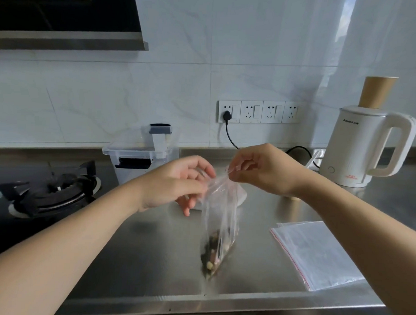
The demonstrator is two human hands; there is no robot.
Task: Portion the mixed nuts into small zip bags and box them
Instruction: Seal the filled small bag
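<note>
Steel counter [151, 261], front edge nearest the camera, ran back to a tiled wall. Zip bag [220, 219], clear, hung upright above the counter's middle, its mouth gathered at the top. Mixed nuts [213, 256] filled only the bottom of it. Left hand [178, 182] pinched the bag's top edge, fingers curled. Right hand [260, 169] pinched the same edge from the other side, fingers curled. Stack of empty bags [317, 253] lay flat on the counter to the right. Clear plastic box [141, 155], lid tilted on it, stood behind the left hand. Gas burner [52, 187] sat far left. White kettle [365, 146] stood far right, near the wall sockets [260, 111].
</note>
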